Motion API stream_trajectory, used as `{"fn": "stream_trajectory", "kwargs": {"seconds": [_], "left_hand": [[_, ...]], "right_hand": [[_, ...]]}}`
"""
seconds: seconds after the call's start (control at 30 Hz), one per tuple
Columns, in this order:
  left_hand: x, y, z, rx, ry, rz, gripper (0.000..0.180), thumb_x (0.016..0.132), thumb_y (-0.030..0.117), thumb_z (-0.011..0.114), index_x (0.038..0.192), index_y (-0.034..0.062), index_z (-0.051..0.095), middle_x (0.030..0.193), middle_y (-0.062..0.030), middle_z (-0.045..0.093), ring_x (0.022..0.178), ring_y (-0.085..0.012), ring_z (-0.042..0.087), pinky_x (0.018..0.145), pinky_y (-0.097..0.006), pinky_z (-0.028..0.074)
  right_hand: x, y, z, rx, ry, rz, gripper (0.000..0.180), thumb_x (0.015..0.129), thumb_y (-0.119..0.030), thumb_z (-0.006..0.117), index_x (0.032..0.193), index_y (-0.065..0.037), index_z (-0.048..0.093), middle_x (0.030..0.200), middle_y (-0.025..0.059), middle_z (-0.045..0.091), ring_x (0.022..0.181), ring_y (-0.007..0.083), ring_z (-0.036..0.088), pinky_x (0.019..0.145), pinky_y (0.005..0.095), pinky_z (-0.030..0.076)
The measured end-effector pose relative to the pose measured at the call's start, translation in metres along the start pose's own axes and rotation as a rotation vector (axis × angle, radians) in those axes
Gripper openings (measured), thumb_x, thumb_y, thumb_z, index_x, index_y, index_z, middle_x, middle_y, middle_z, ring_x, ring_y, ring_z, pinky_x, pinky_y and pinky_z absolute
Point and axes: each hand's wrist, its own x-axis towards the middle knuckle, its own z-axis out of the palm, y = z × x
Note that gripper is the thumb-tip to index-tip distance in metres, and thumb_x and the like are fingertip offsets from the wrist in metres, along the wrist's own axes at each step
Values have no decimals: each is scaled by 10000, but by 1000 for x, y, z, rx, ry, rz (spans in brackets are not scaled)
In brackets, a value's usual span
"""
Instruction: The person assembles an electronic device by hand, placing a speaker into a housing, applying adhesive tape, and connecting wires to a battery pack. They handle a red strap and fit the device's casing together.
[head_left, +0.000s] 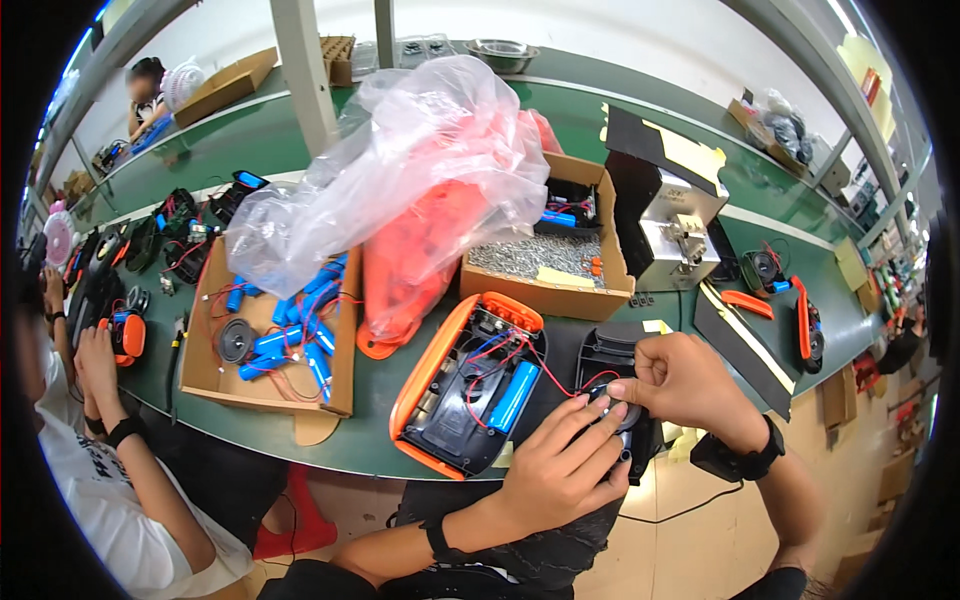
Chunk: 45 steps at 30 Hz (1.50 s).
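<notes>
The round speaker [631, 416] sits right beneath the fingers, over a black plastic housing [608, 348] lying lengthwise away from the person, the right hand [688, 380] pinching its rim, the left hand [562, 462] equally near, its hold impossible to tell.

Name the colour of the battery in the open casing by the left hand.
Blue; the battery shows best in the head view.

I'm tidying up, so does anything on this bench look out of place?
Mostly the large, crumpled clear plastic bag: it sprawls untidily and, in this view, hides part of the brown cardboard box of blue cylinders. No obvious damage.
</notes>
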Motion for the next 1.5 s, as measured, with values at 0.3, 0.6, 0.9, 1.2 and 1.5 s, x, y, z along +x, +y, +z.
{"fn": "stream_trajectory", "kwargs": {"seconds": [0.3,0.6,0.9,1.2,1.5], "left_hand": [[-8,20,-28,-151,44,-29,239,755,92,830,970,16,757,1089,-125,746,1086,-309,713,969,-445,567],[8,6,-132,420,77,-462,523,837,210,795,1271,-34,635,1123,-194,627,1080,-403,600,911,-473,503],[5,-31,-127,208,-159,-832,462,944,414,683,1059,-32,648,968,-253,697,895,-444,677,819,-514,523],[13,-30,-108,125,-85,-820,592,881,246,746,1326,-34,473,1011,-207,707,837,-279,713,780,-418,570],[-4,-54,-88,-750,37,-1005,519,946,187,645,1367,-99,544,1050,-151,742,875,-233,746,763,-325,582]], "right_hand": [[-13,29,18,285,184,-72,403,853,-225,853,779,-48,500,583,104,599,521,256,614,527,367,446],[-47,17,38,233,292,37,887,698,-485,945,1251,48,502,717,97,606,640,220,616,611,367,508],[-31,4,62,658,160,-10,616,761,-215,906,1197,54,563,1076,140,696,979,169,673,857,329,533],[-42,-5,77,1177,269,-120,537,804,52,799,1268,12,531,1154,109,685,1066,162,665,949,311,541],[-65,-22,57,1722,45,151,450,997,-131,600,1424,-20,512,1250,117,697,1053,193,717,925,343,589]]}}
